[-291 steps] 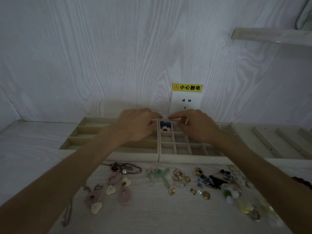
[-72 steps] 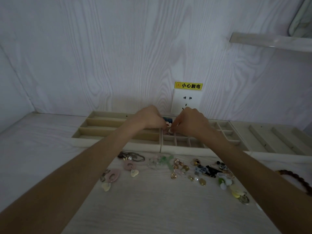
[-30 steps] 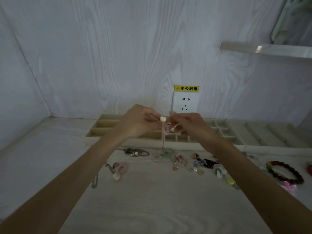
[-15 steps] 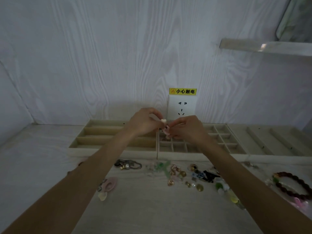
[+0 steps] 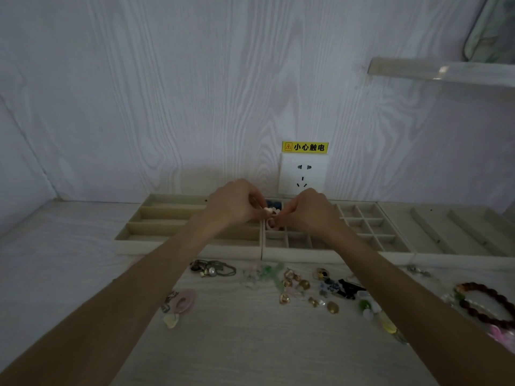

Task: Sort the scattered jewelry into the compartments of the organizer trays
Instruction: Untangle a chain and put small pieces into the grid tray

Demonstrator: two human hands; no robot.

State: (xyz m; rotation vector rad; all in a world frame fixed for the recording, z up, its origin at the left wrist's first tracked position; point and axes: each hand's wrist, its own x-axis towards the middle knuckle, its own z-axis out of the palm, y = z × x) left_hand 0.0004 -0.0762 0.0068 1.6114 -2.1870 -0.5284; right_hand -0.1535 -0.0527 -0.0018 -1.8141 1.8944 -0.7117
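My left hand (image 5: 235, 203) and my right hand (image 5: 308, 211) meet over the near-left corner of the grid organizer tray (image 5: 370, 227). Both pinch a pink and cream drop earring (image 5: 271, 220) between their fingertips, and its pink loop hangs just above the tray's small compartments. Blue pieces (image 5: 274, 203) lie in the far-left compartment behind the fingers. A second tray with long slots (image 5: 167, 221) sits to the left. Scattered jewelry (image 5: 295, 285) lies on the table in front of the trays, with a matching pink and cream earring (image 5: 182, 305) at the left.
A third tray with long ridges (image 5: 451, 229) stands at the right. A dark beaded bracelet (image 5: 485, 305) and a pink piece (image 5: 501, 334) lie near the right edge. A wall socket (image 5: 303, 174) with a yellow warning label is right behind the trays. A shelf (image 5: 440, 71) juts out upper right.
Both hands, holding the pink earring together, have lowered and moved forward over the grid tray's near-left compartments. One pink earring is gone from the table compared with the earliest frame.
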